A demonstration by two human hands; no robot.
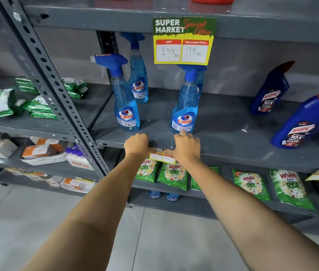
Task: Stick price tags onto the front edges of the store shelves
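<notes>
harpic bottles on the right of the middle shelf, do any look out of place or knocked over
Yes. The front Harpic bottle leans steeply to the right instead of standing upright, and the one behind it tilts the same way. The Colin spray bottles on the same shelf stand straight. No spill shows.

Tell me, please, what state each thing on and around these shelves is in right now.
Left hand: fist closed, pressing the small tag's left end.
Right hand: on the tag's right end, index finger extended.
Small price tag: on the shelf edge, held by both hands.
Large price tag: hanging from the upper shelf edge.
Colin bottles: upright, capped.
Harpic bottles: upright.
Wheel packets: leaning, sealed.
</notes>
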